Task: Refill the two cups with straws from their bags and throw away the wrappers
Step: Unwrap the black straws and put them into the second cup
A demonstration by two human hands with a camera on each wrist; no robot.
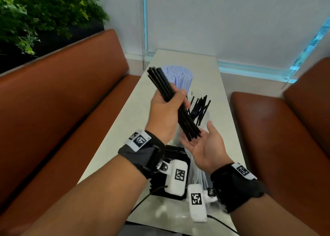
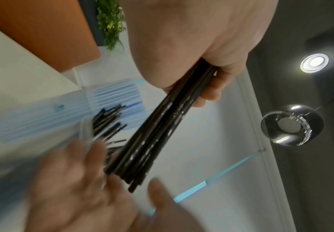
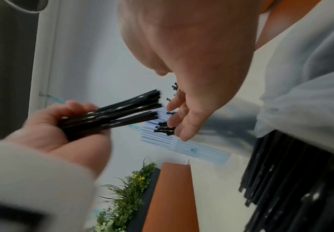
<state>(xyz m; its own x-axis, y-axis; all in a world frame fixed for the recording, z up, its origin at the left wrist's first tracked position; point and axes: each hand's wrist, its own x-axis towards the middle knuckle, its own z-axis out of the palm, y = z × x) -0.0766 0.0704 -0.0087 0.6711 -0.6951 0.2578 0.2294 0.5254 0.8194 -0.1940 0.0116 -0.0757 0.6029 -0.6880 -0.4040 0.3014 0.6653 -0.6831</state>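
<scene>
Left hand (image 2: 211,51) gripping black straws (image 2: 156,130), right hand (image 2: 78,193) open below

My head view is bright and evenly lit, with lines bowing toward the edges. From my left wrist a ceiling lamp (image 2: 314,63) flares white against dark ceiling, and my right palm (image 2: 78,188) smears with motion blur. My right wrist view is soft throughout; the bag (image 3: 311,87) beside it is washed-out haze.

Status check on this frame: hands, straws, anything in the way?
Left hand grips black straw bundle. Right hand open under its lower ends. Cup of black straws just beyond, path unobstructed.
</scene>
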